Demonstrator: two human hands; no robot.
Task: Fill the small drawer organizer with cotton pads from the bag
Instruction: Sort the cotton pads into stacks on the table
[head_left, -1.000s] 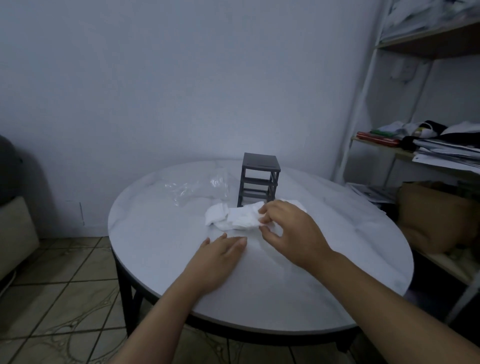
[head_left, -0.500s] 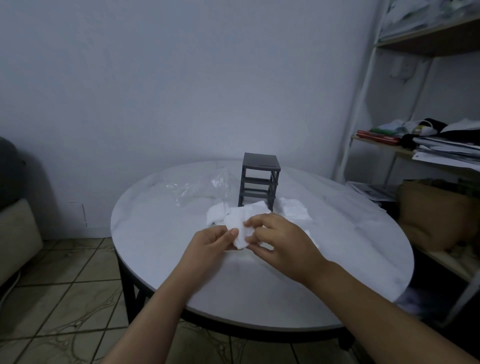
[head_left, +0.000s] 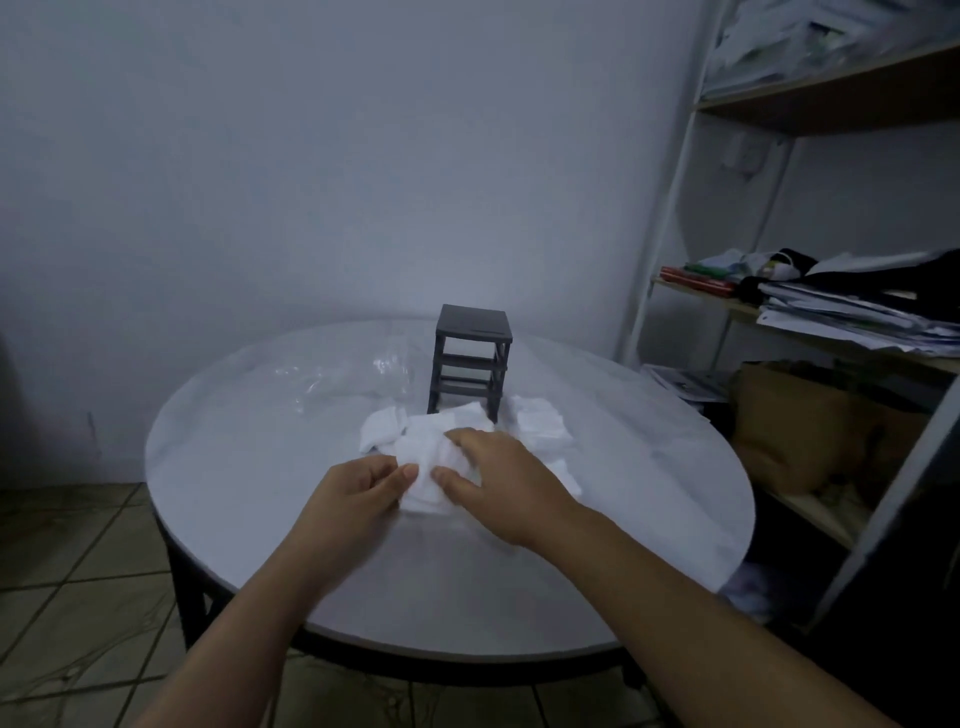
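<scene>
Now | left grip (head_left: 358, 499) pinching cotton pads (head_left: 428, 454) | right grip (head_left: 498, 483) pinching same pads | organizer (head_left: 470, 364) just behind

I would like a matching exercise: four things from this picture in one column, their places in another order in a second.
1. dark grey plastic drawer organizer
2. clear crumpled plastic bag
3. pile of white cotton pads
4. brown cardboard box

A. off the table, at right
B. left of the organizer
C. upright on the round white table
D. in front of the organizer

Pairs: 1-C, 2-B, 3-D, 4-A
</scene>
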